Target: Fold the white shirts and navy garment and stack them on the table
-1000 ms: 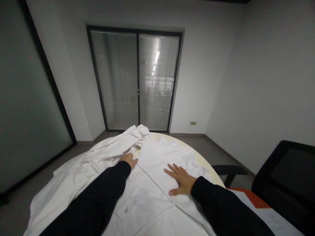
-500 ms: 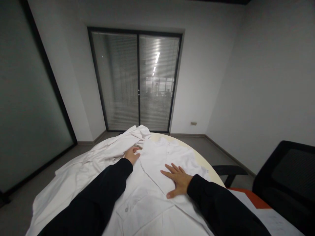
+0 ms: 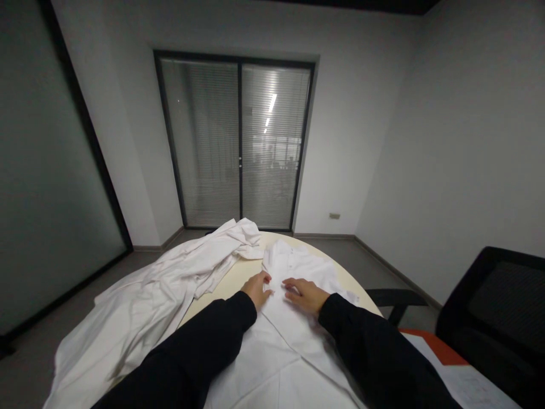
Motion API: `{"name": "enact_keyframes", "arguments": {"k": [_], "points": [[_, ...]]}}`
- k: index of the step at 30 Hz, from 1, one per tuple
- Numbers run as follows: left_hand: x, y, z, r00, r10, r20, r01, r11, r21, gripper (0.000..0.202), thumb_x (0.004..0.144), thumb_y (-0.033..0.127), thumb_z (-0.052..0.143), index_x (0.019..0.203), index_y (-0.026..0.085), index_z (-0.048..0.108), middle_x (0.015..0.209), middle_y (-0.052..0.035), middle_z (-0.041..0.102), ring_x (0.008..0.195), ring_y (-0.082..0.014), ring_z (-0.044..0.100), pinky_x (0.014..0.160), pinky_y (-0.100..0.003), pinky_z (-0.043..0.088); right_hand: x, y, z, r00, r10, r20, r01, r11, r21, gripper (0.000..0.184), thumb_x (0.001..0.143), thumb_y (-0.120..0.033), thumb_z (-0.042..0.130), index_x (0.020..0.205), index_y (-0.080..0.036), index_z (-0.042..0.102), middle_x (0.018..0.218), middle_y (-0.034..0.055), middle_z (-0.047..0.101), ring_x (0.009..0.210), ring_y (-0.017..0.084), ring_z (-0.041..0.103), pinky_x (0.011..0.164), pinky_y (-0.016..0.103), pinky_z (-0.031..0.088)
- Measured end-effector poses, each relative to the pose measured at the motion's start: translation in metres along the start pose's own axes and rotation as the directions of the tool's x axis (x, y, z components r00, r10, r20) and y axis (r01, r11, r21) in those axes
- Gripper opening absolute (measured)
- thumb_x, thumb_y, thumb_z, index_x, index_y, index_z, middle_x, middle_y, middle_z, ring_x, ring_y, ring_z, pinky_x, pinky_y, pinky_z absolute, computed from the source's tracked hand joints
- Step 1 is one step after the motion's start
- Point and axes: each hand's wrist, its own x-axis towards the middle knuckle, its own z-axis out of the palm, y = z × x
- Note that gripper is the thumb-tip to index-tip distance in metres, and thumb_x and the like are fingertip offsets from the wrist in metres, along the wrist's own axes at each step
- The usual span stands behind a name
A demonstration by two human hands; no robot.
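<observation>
A white buttoned shirt (image 3: 279,341) lies spread over the round table, with small buttons near its far end. My left hand (image 3: 256,288) is at the shirt's left edge, its fingers curled round the cloth. Just to the right, my right hand (image 3: 305,295) rests on the shirt, fingers loosely bent and apart, gripping nothing. A narrow gap separates the two hands' fingertips. Left of them lies a second, crumpled heap of white cloth (image 3: 157,289), which hangs over the table's left side.
The pale round table (image 3: 227,278) shows between the two cloths and along its far rim. A black mesh chair (image 3: 496,307) stands at the right, beside an orange item (image 3: 438,345) and printed paper (image 3: 474,383). Beyond is a glazed partition with blinds (image 3: 200,147).
My left hand has moved right and nearer, bringing the shirt's left edge inward and baring a strip of table. My right hand's spread fingers have drawn closer together, towards the left hand.
</observation>
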Motion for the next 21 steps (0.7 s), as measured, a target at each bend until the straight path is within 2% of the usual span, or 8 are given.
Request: {"name": "enact_keyframes", "arguments": {"k": [4,6,9,13,16,19,21], "points": [[-0.019,0.004,-0.011,0.996,-0.035,0.088,0.024,0.992,0.123,0.041,0.068,0.022,0.071,0.106,0.020,0.054,0.108,-0.0087,0.062,0.094,-0.0244,0.065,0.082,-0.033,0.047,0.023,0.004,0.001,0.999,0.038,-0.017,-0.037,0.999,0.040,0.052,0.088,-0.031,0.051,0.138,-0.021,0.043,0.116,0.0097,0.069,0.099,0.022,0.065,0.089,0.035,0.046],[-0.029,0.007,-0.024,0.983,-0.084,0.166,0.037,0.963,0.266,0.041,0.069,0.032,0.069,0.105,0.020,0.053,0.103,-0.0111,0.064,0.090,-0.0292,0.066,0.078,-0.039,0.048,0.033,0.006,0.001,0.999,0.037,-0.018,-0.036,0.998,0.048,0.054,0.088,-0.030,0.051,0.140,-0.021,0.041,0.110,0.0088,0.071,0.096,0.021,0.066,0.087,0.033,0.047],[-0.045,0.008,-0.041,0.947,-0.123,0.296,-0.021,0.898,0.439,0.036,0.071,0.041,0.064,0.098,0.020,0.055,0.095,-0.0148,0.067,0.090,-0.0366,0.066,0.073,-0.045,0.050,0.046,0.008,0.000,0.999,0.039,-0.037,-0.037,0.998,0.044,0.053,0.088,-0.029,0.051,0.140,-0.024,0.042,0.106,0.0071,0.072,0.091,0.020,0.067,0.084,0.030,0.047],[-0.061,0.003,-0.049,0.933,-0.099,0.347,-0.073,0.890,0.449,0.020,0.073,0.033,0.060,0.089,0.021,0.057,0.093,-0.0146,0.069,0.089,-0.0376,0.067,0.072,-0.046,0.050,0.064,0.010,0.004,0.994,0.060,-0.090,-0.054,0.996,0.066,0.049,0.090,-0.029,0.048,0.139,-0.023,0.046,0.105,0.0081,0.071,0.090,0.021,0.067,0.085,0.031,0.047],[-0.070,0.001,-0.049,0.914,-0.103,0.393,-0.100,0.881,0.463,0.021,0.072,0.030,0.060,0.091,0.022,0.057,0.093,-0.0147,0.069,0.088,-0.0385,0.067,0.070,-0.046,0.049,0.080,0.010,0.011,0.993,0.056,-0.103,-0.048,0.995,0.084,0.045,0.092,-0.030,0.044,0.136,-0.021,0.050,0.110,0.0091,0.070,0.099,0.022,0.065,0.092,0.033,0.046],[-0.074,0.004,-0.051,0.901,-0.085,0.426,-0.121,0.893,0.434,0.023,0.074,0.026,0.060,0.097,0.023,0.057,0.091,-0.0127,0.069,0.087,-0.0365,0.067,0.070,-0.043,0.049,0.096,0.010,0.019,0.992,0.061,-0.113,-0.049,0.994,0.101,0.045,0.090,-0.029,0.048,0.133,-0.017,0.053,0.124,0.0114,0.064,0.113,0.024,0.060,0.101,0.035,0.042],[-0.074,0.009,-0.056,0.913,-0.044,0.405,-0.117,0.924,0.365,0.024,0.077,0.023,0.058,0.101,0.024,0.056,0.090,-0.0093,0.069,0.087,-0.0324,0.067,0.072,-0.040,0.049,0.106,0.011,0.024,0.989,0.065,-0.134,-0.050,0.992,0.115,0.047,0.089,-0.027,0.049,0.134,-0.014,0.052,0.135,0.0132,0.056,0.124,0.024,0.052,0.106,0.036,0.037]]}}
